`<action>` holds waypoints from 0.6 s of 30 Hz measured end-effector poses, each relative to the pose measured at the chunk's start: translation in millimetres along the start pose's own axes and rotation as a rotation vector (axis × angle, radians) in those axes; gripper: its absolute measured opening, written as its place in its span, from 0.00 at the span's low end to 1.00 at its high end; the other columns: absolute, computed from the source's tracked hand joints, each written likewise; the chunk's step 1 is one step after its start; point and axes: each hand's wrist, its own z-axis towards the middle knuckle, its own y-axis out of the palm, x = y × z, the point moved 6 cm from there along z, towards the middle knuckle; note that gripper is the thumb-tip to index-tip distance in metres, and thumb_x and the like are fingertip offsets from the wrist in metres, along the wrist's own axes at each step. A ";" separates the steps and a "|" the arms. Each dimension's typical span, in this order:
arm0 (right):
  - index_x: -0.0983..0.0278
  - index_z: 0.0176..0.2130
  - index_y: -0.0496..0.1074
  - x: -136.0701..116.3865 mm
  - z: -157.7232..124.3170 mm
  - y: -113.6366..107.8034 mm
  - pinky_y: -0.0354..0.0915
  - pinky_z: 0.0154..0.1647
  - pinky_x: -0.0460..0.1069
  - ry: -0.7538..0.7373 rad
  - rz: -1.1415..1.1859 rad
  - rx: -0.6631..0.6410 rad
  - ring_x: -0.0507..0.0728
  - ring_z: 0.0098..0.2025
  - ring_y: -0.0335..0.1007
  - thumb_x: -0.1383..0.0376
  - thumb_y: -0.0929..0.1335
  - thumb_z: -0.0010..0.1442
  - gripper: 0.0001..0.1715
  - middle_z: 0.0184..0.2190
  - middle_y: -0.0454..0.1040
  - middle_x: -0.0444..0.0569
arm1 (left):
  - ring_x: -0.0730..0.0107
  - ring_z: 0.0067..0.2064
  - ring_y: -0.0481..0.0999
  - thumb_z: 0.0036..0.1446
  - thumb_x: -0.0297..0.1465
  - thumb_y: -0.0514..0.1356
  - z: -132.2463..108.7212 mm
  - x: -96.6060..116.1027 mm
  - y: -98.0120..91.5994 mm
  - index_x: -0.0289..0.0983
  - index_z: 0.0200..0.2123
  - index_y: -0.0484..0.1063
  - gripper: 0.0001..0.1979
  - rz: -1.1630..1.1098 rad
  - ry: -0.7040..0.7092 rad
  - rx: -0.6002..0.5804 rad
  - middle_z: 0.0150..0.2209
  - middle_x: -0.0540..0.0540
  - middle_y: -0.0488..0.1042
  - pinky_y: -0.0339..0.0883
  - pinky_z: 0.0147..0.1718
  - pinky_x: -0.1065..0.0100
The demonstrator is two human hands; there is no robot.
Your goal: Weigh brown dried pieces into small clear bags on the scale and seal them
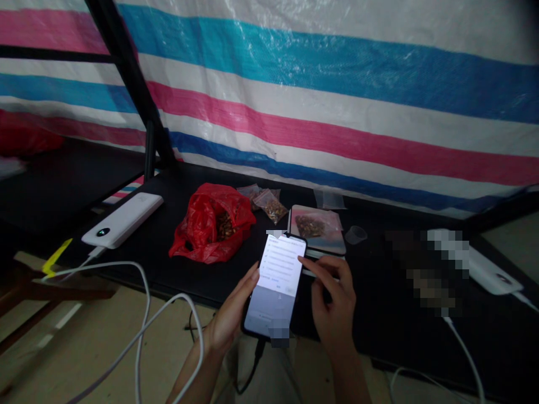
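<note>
Looking through the head view, I'm clenching a glossy black smartphone (273, 286) in my left hand (229, 317), low at six o'clock, while my loosely curled right hand (332, 297) is resting its index fingertip (304, 260) on the phone's edge. A crinkled red plastic bag (210, 224) is sitting at eleven o'clock on the black desk (138, 264).

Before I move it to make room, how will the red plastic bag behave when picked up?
The red plastic bag looks floppy: its thin film lies crumpled, so it will probably sag when lifted. Its mouth seems open, showing the brown pieces inside, so they could spill if it tips.
</note>
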 end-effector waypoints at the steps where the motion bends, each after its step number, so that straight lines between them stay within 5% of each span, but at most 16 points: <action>1: 0.55 0.46 0.71 -0.7 0.0 -0.2 0.60 0.35 0.51 -0.007 0.022 -0.002 0.54 0.38 0.60 0.77 0.58 0.53 0.28 0.38 0.62 0.48 | 0.61 0.62 0.51 0.55 0.41 0.55 0.2 0.0 0.2 0.40 0.54 0.62 0.25 -0.002 0.003 -0.006 0.58 0.48 0.60 0.39 0.61 0.60; 18: 0.52 0.40 0.74 -0.2 -1.2 4.8 0.63 0.36 0.51 -0.057 0.049 -0.042 0.55 0.43 0.61 0.78 0.56 0.55 0.29 0.44 0.63 0.49 | 0.58 0.61 0.53 0.54 0.42 0.55 -0.4 3.6 7.4 0.40 0.54 0.62 0.25 -0.024 0.019 -0.049 0.57 0.47 0.60 0.40 0.61 0.58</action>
